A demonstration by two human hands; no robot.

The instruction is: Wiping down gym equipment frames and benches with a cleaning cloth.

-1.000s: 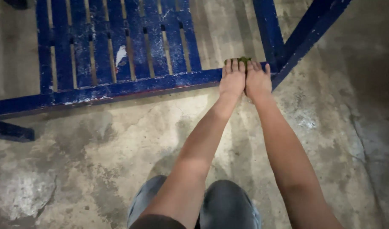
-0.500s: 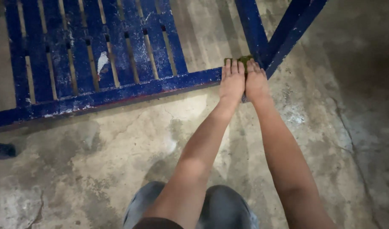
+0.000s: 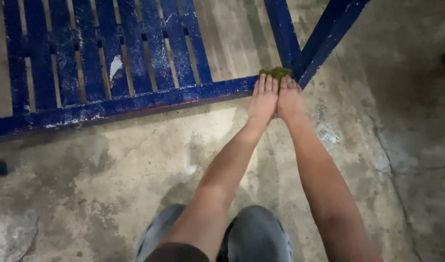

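Note:
Both my arms reach forward over my knees. My left hand point(image 3: 263, 99) and my right hand point(image 3: 288, 99) lie side by side, palms down, pressing a green scrubbing pad point(image 3: 275, 73) against the front rail of a blue slatted metal frame point(image 3: 149, 97), near its right corner. Only the pad's far edge shows beyond my fingertips. The fingers of both hands lie flat on the pad rather than curled around it.
The blue frame has worn, scratched paint and a white chip point(image 3: 115, 64) on one slat. Two blue bars point(image 3: 324, 34) rise diagonally at the corner. Stained, cracked concrete floor point(image 3: 111, 179) lies under everything. My grey-trousered knees point(image 3: 254, 233) fill the bottom.
My hands and the pad have slid a little to the right along the rail, into the corner by the diagonal bars. More of the green pad shows past my fingertips.

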